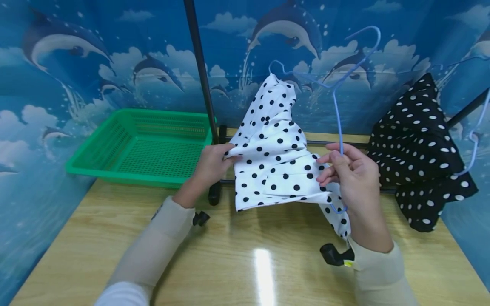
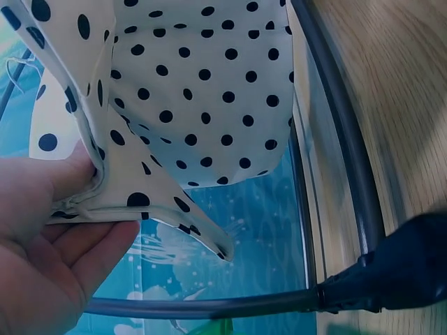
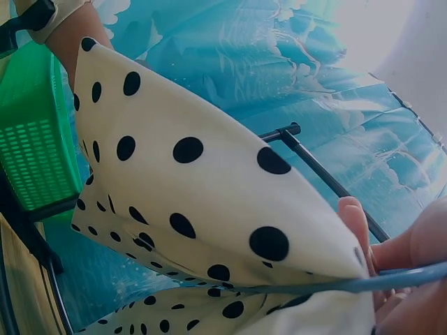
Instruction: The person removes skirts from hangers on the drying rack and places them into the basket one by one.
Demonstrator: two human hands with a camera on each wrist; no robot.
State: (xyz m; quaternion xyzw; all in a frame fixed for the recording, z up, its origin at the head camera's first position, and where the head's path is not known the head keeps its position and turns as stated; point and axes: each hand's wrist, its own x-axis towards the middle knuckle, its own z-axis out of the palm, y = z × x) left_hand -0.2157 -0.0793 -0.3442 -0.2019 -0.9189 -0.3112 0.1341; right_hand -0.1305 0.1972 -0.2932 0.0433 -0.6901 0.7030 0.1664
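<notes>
A white cloth garment with black dots (image 1: pixel 268 174) hangs in the middle of the head view. My left hand (image 1: pixel 212 163) pinches its left edge; in the left wrist view the thumb (image 2: pixel 70 171) lies on one side of the fabric and the fingers (image 2: pixel 98 251) on the other. My right hand (image 1: pixel 356 178) pinches a blue wire hanger (image 1: pixel 337 114) along one arm, at the garment's right side. The hanger's hook points up and its other arm reaches left to the garment's top corner. Fabric hides part of the hanger.
A green basket (image 1: pixel 153 178) stands on the wooden table (image 1: pixel 229 272) at the left. Next to it rises a black rack pole (image 1: pixel 200 63). At the right, a black garment with white dots (image 1: pixel 417 148) hangs by a second blue hanger (image 1: pixel 474 148). Behind is a dolphin-print curtain (image 1: pixel 153 34).
</notes>
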